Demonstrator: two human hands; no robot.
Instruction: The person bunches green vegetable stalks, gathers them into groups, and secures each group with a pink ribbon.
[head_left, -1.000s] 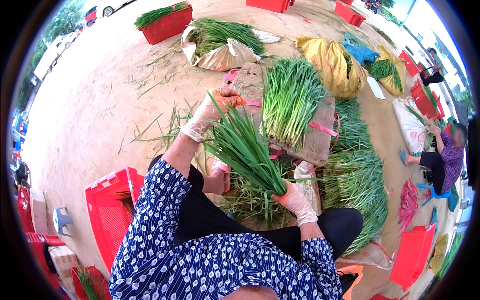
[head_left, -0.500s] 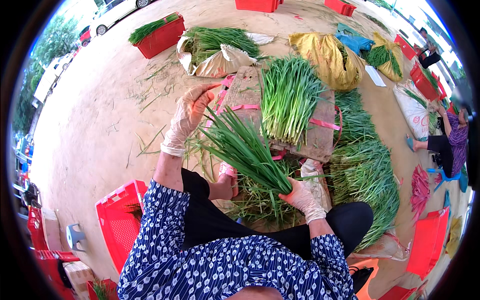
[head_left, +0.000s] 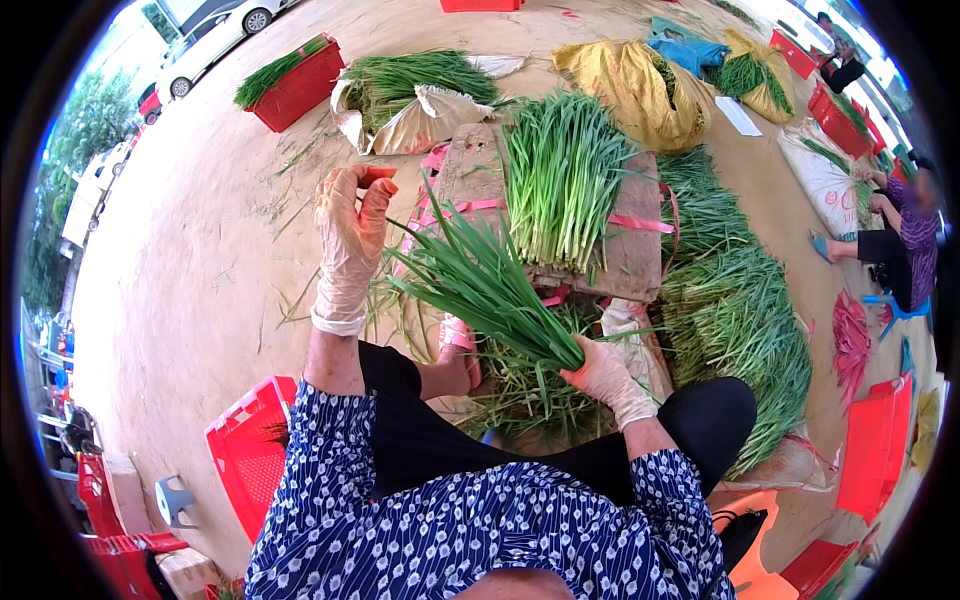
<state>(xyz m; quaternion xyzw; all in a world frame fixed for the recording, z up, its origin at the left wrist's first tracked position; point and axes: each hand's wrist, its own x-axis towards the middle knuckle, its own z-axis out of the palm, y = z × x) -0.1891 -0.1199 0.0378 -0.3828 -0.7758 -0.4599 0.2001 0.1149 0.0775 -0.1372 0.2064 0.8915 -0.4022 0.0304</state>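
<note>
My gloved right hand (head_left: 605, 378) is closed round the pale stem ends of a bunch of garlic chives (head_left: 495, 290). The dark green leaves fan out up and to the left. My gloved left hand (head_left: 350, 235) is raised to the left of the leaf tips, apart from them. Its fingers are curled and the thumb and forefinger come close together; whatever is between them, if anything, is too small to make out. Beyond the bunch, a neat pile of chives (head_left: 565, 185) lies on a worn wooden board (head_left: 470, 170), with pink straps (head_left: 640, 224) across the board.
Loose chives (head_left: 735, 330) are heaped to the right of the board, and stray leaves lie between my legs. Farther off are a white sack of chives (head_left: 425, 120), a yellow sack (head_left: 640, 100) and a red crate (head_left: 300, 85). Another person (head_left: 915, 225) sits at the right.
My left hand has shifted left, away from the leaves, with its fingers more curled. The right hand keeps hold of the bunch. The whole view has shifted slightly.
</note>
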